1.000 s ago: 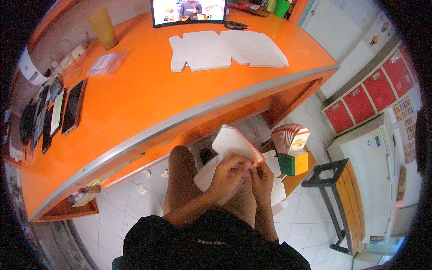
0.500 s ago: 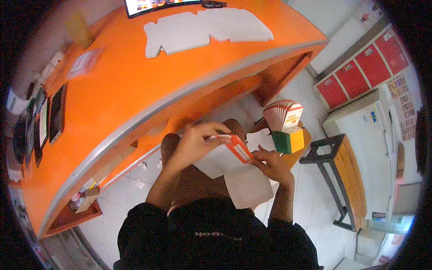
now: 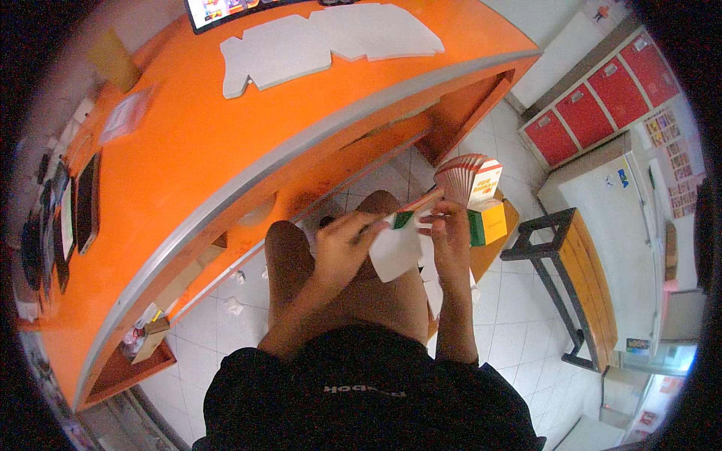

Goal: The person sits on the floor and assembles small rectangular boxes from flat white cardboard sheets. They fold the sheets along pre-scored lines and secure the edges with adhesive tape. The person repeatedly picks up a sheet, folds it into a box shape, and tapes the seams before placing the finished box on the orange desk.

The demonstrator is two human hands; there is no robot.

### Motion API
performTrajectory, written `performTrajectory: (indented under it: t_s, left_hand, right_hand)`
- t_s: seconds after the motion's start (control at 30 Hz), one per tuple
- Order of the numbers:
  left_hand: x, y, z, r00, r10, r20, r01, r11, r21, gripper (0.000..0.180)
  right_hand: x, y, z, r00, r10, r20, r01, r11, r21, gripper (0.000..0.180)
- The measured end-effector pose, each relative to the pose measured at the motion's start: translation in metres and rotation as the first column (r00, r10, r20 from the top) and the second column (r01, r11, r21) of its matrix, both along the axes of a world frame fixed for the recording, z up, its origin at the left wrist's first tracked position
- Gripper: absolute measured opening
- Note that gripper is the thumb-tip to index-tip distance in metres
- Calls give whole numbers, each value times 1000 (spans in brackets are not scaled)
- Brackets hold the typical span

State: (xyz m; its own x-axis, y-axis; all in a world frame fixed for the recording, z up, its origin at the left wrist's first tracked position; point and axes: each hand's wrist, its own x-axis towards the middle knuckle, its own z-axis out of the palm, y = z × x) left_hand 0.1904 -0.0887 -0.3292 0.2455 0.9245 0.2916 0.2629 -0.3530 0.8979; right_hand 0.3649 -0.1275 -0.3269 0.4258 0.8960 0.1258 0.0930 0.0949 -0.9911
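Observation:
Over my lap I hold a partly folded cardboard carton (image 3: 395, 254), with its plain white inside showing and a green patch and an orange edge along its top. My left hand (image 3: 342, 249) is closed on the carton's left side. At its upper right, my right hand (image 3: 449, 234) grips it between thumb and fingers. Just beyond my right hand stands a fanned stack of nested printed cartons (image 3: 460, 180), red and white above. Its lower part shows yellow and green panels (image 3: 492, 224). Other white cardboard partly shows beneath my right forearm.
A pile of flat white cardboard blanks (image 3: 331, 49) lies on the orange counter (image 3: 195, 165), near a screen (image 3: 226, 11). Phones (image 3: 89, 203) lie at its left end. To the right are a wooden bench (image 3: 590, 286), a white refrigerator (image 3: 598, 188) and red lockers (image 3: 590, 109).
The carton has turned in my hands, from its red patterned face to its white inside with a green patch. My right hand has moved up. The view has shifted slightly.

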Motion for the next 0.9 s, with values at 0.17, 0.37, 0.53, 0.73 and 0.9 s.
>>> performTrajectory:
  t_s: [0.17,0.37,0.53,0.73,0.9]
  left_hand:
    - [11,-6,9,994,-80,70,76,996,49,15]
    - [13,-8,8,988,-102,114,100,995,26,15]
    - [17,-15,6,977,-57,207,80,991,-103,15]
    - [17,-15,4,959,-34,282,70,990,-118,16]
    - [19,-14,2,973,-60,224,64,998,-8,17]
  right_hand:
    - [-17,5,7,939,82,-334,-89,996,-4,18]
    - [-21,0,7,913,-43,-406,79,994,74,16]
    - [-15,-1,-4,914,-12,-404,65,991,115,12]
    - [-28,-7,-8,978,-93,-188,116,987,113,15]
    - [-36,-6,-8,985,-134,-111,145,984,101,19]
